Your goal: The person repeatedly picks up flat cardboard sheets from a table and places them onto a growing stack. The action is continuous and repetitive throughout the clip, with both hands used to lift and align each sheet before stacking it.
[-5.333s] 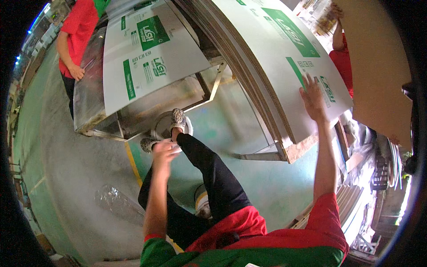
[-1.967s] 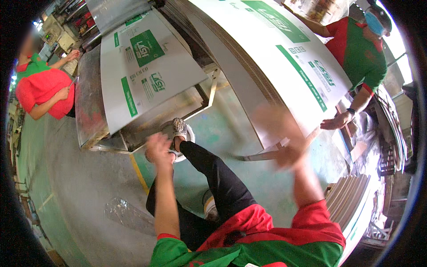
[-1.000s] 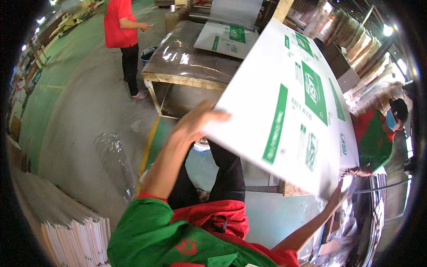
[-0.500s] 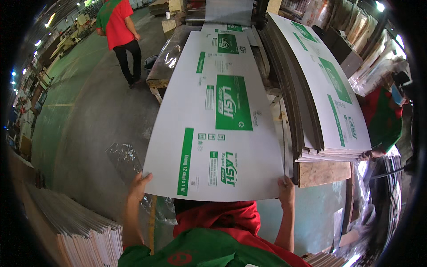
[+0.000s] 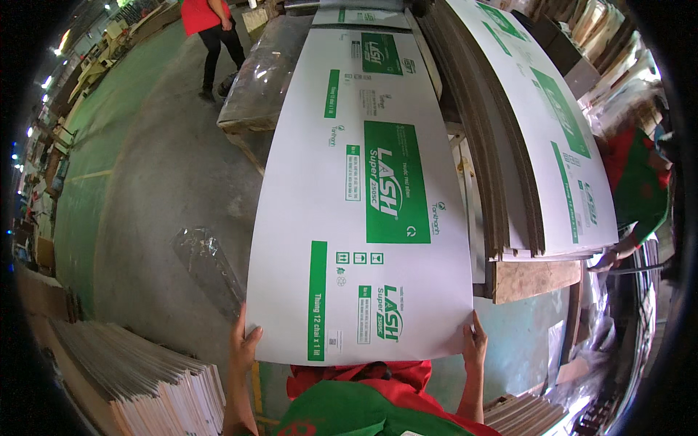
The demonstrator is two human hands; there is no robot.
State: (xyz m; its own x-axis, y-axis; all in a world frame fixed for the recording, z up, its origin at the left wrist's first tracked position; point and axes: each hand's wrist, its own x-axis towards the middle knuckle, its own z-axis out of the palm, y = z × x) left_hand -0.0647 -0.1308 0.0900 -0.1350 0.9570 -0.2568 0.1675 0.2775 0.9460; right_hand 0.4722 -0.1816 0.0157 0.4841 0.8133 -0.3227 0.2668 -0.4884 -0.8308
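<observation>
A long white cardboard sheet (image 5: 305, 189) with green printed panels stretches from my body toward the machine bed at the back. My left hand (image 5: 244, 338) grips its near left corner, the thumb at the edge. At the near right corner, my right hand (image 5: 475, 340) pinches the opposite edge, fingers partly hidden by the board. Another printed sheet (image 5: 349, 16) lies beyond its far end, under the machine's front.
On the right stands a tall stack of similar printed sheets (image 5: 502, 109) on a wooden support (image 5: 534, 281), a co-worker (image 5: 640, 189) beside it. A plastic-covered table (image 5: 269, 73) stands left of the sheet. Stacked boards (image 5: 167, 385) fill the lower left. Another person (image 5: 218, 43) is farther off.
Both hands have drawn the sheet nearer to me. A dark seam now shows between its far end and the sheet beyond. The co-worker's hand on the right has dropped below the stack's corner.
</observation>
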